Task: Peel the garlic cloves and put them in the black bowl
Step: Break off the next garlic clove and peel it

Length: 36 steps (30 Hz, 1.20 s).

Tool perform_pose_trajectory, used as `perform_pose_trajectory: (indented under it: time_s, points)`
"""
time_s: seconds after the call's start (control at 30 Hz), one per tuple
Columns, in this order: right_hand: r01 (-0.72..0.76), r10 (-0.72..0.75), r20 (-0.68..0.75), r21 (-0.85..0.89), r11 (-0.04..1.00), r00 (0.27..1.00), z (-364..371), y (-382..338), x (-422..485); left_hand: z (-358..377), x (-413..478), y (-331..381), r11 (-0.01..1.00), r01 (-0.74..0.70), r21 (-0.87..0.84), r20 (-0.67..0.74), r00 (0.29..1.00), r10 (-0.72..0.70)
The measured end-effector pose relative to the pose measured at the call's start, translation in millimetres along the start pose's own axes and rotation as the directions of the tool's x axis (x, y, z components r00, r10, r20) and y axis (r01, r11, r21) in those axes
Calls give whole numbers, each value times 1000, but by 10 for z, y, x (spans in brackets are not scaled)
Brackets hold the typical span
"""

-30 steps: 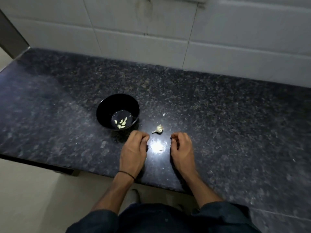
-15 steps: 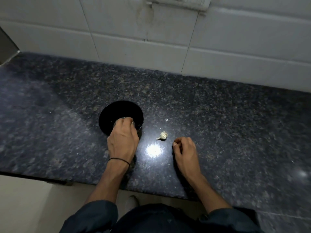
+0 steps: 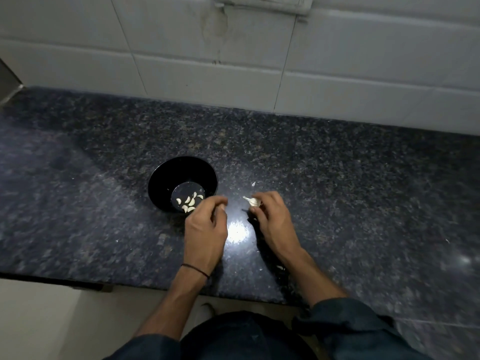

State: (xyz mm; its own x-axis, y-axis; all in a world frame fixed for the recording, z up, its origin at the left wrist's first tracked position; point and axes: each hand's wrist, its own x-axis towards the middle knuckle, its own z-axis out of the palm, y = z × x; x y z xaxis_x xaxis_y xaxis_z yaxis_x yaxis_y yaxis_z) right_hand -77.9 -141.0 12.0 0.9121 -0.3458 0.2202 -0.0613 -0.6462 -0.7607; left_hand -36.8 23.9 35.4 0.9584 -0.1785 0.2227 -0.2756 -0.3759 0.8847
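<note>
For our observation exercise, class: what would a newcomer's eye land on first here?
Pale peeled cloves stand out in the black bowl on the counter. Just right of it, the right hand grips a garlic piece, with a bright glare spot between it and the left hand.

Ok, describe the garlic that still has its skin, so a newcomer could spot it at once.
On the dark granite countertop stands a black bowl, with the right hand just right of it. That hand holds the garlic piece, a small whitish lump with a papery pointed tail. Unlike the peeled cloves inside the bowl, it is outside, skin on.
</note>
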Motion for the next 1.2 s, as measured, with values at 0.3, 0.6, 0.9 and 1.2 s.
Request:
perform_pose_trajectory:
  time_s: [0.3, 0.6, 0.9, 1.2]
  points:
    - [9, 14, -148, 153, 988, 989, -149, -348, -270, 323, -79, 282, 736, 443, -512, 364, 888, -282]
    - [-6, 77, -193, 343, 939, 978, -333, -362, -369, 333, -85, 288, 819, 274, -504, 276, 950, -147]
    - [-82, 178, -161, 473, 877, 971, -441, -450, -318, 309, -82, 362, 876, 152, -458, 242, 969, -41]
    - [-106, 237, -225, 477, 873, 945, -370, -442, -290, 419, -102, 368, 843, 243, -481, 211, 965, -158]
